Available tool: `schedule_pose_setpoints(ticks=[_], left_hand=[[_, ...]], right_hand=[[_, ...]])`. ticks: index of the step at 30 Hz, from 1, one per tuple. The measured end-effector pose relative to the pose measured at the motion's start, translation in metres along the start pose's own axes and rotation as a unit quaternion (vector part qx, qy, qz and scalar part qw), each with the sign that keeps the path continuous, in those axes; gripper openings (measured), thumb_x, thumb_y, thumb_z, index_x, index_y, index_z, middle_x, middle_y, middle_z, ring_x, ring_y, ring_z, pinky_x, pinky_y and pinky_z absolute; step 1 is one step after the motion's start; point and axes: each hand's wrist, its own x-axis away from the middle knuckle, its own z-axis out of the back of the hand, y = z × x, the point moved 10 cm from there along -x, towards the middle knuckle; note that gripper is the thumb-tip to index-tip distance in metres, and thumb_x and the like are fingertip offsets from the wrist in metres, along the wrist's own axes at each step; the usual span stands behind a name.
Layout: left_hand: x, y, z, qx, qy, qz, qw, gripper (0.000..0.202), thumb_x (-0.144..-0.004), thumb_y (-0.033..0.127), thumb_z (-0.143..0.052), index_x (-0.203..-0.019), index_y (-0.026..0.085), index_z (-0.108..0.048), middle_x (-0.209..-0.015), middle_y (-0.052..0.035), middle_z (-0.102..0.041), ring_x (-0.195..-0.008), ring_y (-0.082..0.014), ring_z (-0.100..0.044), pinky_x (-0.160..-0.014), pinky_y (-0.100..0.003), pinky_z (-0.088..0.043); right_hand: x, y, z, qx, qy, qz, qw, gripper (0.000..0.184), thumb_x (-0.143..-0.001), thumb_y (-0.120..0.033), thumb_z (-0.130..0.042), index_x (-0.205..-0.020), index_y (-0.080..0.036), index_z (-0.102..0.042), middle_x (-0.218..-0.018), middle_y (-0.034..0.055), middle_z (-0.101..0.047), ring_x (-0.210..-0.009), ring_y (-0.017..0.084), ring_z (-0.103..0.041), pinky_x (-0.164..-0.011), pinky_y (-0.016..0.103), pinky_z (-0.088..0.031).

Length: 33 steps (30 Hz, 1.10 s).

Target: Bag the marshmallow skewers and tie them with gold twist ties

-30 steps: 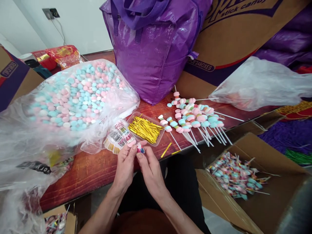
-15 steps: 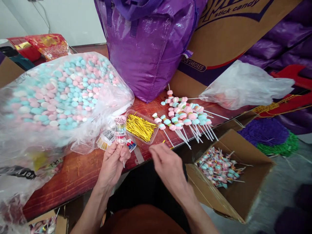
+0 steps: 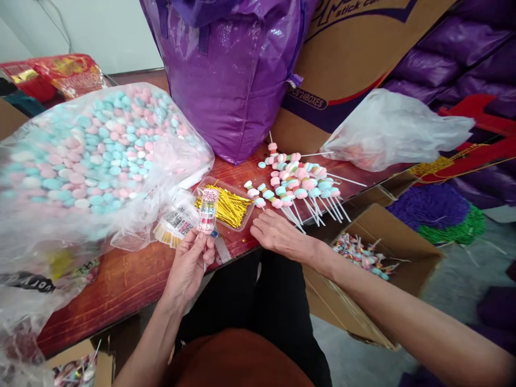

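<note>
Cardboard box (image 3: 105, 371) at near left, below the edge of the tabletop (image 3: 108, 290), contains sticks and coloured pieces. Left hand (image 3: 189, 260): fingers closed on the lower end of a wrapped sweet (image 3: 208, 207), held upright in front of the tray (image 3: 236, 229); the printed wrapper encloses it and the stick points down below the fingers. Right hand (image 3: 278, 231): fingers curled, at the near edge of the tabletop, just right of the tray; cannot tell whether they grip anything. Right of that arm, below the tabletop, an open carton (image 3: 421, 255) contains more wrapped sweets, partly hidden by the forearm.

On the tabletop, printed wrappers (image 3: 175, 220) lie left of the tray, which holds a heap of gold ties (image 3: 228, 207). Right of the tray, unwrapped skewers (image 3: 308, 183) of pink, blue and white pieces lie in a pile, most sticks toward the near edge. At left, a clear bag (image 3: 116, 156) is full of pink, blue and white pieces. Farther right, a whitish bag (image 3: 387, 129) lies near the pile. Beyond stand a purple bag (image 3: 229, 80) and, to its right, a large brown box (image 3: 355, 64).
</note>
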Motion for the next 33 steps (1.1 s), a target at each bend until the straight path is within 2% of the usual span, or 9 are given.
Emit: schedule_pose_setpoints(ticks=[3, 7, 10, 14, 17, 20, 26, 30, 33], left_hand=[[-0.001, 0.0, 0.002, -0.004, 0.005, 0.005, 1.0, 0.031, -0.07, 0.026, -0.086, -0.078, 0.015, -0.058, -0.066, 0.0025, -0.057, -0.047, -0.0011, -0.035, -0.044, -0.013, -0.028], [-0.002, 0.001, 0.012, -0.009, 0.041, -0.006, 0.999, 0.035, -0.066, 0.026, -0.088, -0.075, 0.012, -0.058, -0.066, 0.0026, -0.056, -0.045, 0.0008, -0.03, -0.042, -0.012, -0.023], [-0.003, 0.007, 0.018, -0.024, 0.063, -0.048, 0.997, 0.036, -0.066, 0.029, -0.088, -0.075, 0.012, -0.057, -0.065, 0.0021, -0.057, -0.045, 0.001, -0.03, -0.042, -0.012, -0.022], [-0.002, 0.015, 0.016, -0.041, 0.078, -0.103, 0.991, 0.034, -0.07, 0.027, -0.083, -0.087, 0.016, -0.055, -0.064, 0.0035, -0.058, -0.046, -0.0006, -0.032, -0.044, -0.012, -0.022], [-0.003, 0.016, 0.014, -0.046, 0.086, -0.115, 0.989, 0.034, -0.071, 0.025, -0.081, -0.088, 0.019, -0.052, -0.063, 0.0049, -0.058, -0.047, -0.0012, -0.032, -0.046, -0.013, -0.022], [-0.004, 0.017, 0.015, -0.05, 0.09, -0.124, 0.987, 0.033, -0.072, 0.024, -0.078, -0.088, 0.02, -0.05, -0.064, 0.0054, -0.057, -0.047, -0.0015, -0.032, -0.046, -0.013, -0.023], [-0.005, 0.015, 0.02, -0.05, 0.093, -0.121, 0.987, 0.033, -0.073, 0.024, -0.076, -0.09, 0.02, -0.049, -0.065, 0.0051, -0.057, -0.048, -0.0024, -0.034, -0.046, -0.013, -0.024], [-0.003, 0.016, 0.019, -0.054, 0.095, -0.13, 0.986, 0.031, -0.074, 0.024, -0.075, -0.089, 0.02, -0.048, -0.065, 0.0052, -0.057, -0.048, -0.0023, -0.033, -0.046, -0.014, -0.023], [-0.001, 0.018, 0.019, -0.059, 0.096, -0.135, 0.984, 0.03, -0.076, 0.024, -0.073, -0.09, 0.021, -0.047, -0.064, 0.0054, -0.057, -0.047, -0.0028, -0.033, -0.047, -0.015, -0.023]], right_hand=[[-0.002, -0.002, -0.005, 0.011, -0.008, 0.012, 1.0, 0.024, -0.094, -0.002, -0.043, -0.082, -0.013, -0.06, -0.082, 0.0101, -0.061, -0.079, 0.023, -0.049, -0.081, 0.037, -0.034], [0.005, 0.005, -0.009, -0.005, 0.009, -0.032, 0.999, 0.025, -0.095, -0.002, -0.04, -0.083, -0.014, -0.059, -0.082, 0.0086, -0.058, -0.076, 0.021, -0.046, -0.078, 0.034, -0.035], [0.015, 0.009, -0.006, -0.021, 0.037, -0.054, 0.998, 0.027, -0.096, -0.003, -0.038, -0.081, -0.016, -0.057, -0.079, 0.007, -0.056, -0.075, 0.021, -0.045, -0.077, 0.033, -0.035], [0.023, 0.01, -0.001, -0.085, 0.049, -0.066, 0.993, 0.024, -0.098, -0.007, -0.039, -0.085, -0.015, -0.058, -0.082, 0.0074, -0.058, -0.076, 0.02, -0.047, -0.075, 0.032, -0.035], [0.02, 0.002, 0.0, -0.107, 0.031, -0.059, 0.992, 0.02, -0.098, -0.01, -0.045, -0.089, -0.016, -0.061, -0.087, 0.007, -0.062, -0.08, 0.02, -0.05, -0.075, 0.032, -0.033], [0.009, -0.011, 0.001, -0.076, 0.001, -0.044, 0.996, 0.017, -0.096, -0.01, -0.051, -0.084, -0.017, -0.062, -0.085, 0.0066, -0.063, -0.079, 0.02, -0.051, -0.075, 0.034, -0.031], [-0.014, -0.034, 0.007, -0.034, -0.059, 0.036, 0.997, 0.018, -0.091, -0.003, -0.052, -0.078, -0.015, -0.06, -0.074, 0.0084, -0.061, -0.074, 0.022, -0.052, -0.071, 0.036, -0.031], [-0.013, -0.031, 0.007, -0.038, -0.037, 0.051, 0.997, 0.02, -0.093, -0.003, -0.048, -0.082, -0.014, -0.06, -0.078, 0.0086, -0.062, -0.077, 0.022, -0.053, -0.073, 0.036, -0.033], [-0.004, -0.02, 0.002, -0.057, -0.002, 0.007, 0.998, 0.02, -0.095, -0.006, -0.047, -0.083, -0.015, -0.059, -0.08, 0.0082, -0.061, -0.078, 0.022, -0.052, -0.075, 0.035, -0.035]])
